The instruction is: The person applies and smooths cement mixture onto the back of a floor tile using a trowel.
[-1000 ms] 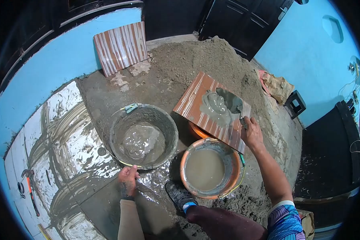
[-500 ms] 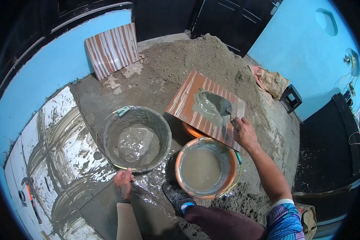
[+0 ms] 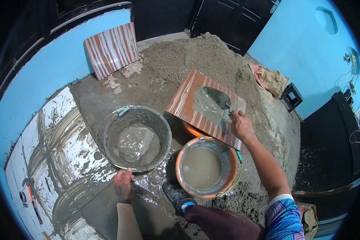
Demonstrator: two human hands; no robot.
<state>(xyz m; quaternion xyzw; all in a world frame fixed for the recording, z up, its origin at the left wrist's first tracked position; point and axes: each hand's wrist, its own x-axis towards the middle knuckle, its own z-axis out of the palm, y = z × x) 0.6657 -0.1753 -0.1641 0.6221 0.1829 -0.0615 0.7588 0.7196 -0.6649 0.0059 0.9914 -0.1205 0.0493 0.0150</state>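
My right hand (image 3: 243,127) is closed on the handle of a trowel (image 3: 220,99), whose blade lies in wet grey mortar (image 3: 206,107) on a brown striped tile (image 3: 184,100). The tile rests tilted over an orange container, mostly hidden under it. At the near rim of a dark bucket (image 3: 167,138) is my left hand (image 3: 123,180), its fingers bent against the rim by the yellow handle. Wet mortar (image 3: 138,144) lies inside that bucket. An orange-rimmed bucket (image 3: 179,176) of murky water (image 3: 201,168) stands to its right, below the tile.
A second striped tile (image 3: 113,50) leans on the blue wall. Behind the buckets rises a sand heap (image 3: 196,52). Smeared white tiles (image 3: 68,150) and a hammer (image 3: 33,200) lie at left. A paper sack (image 3: 272,82) and black stool (image 3: 292,97) are at right.
My right hand and the trowel have shifted slightly up on the tile, and the mortar there has spread a little. My left hand stays at the bucket rim.
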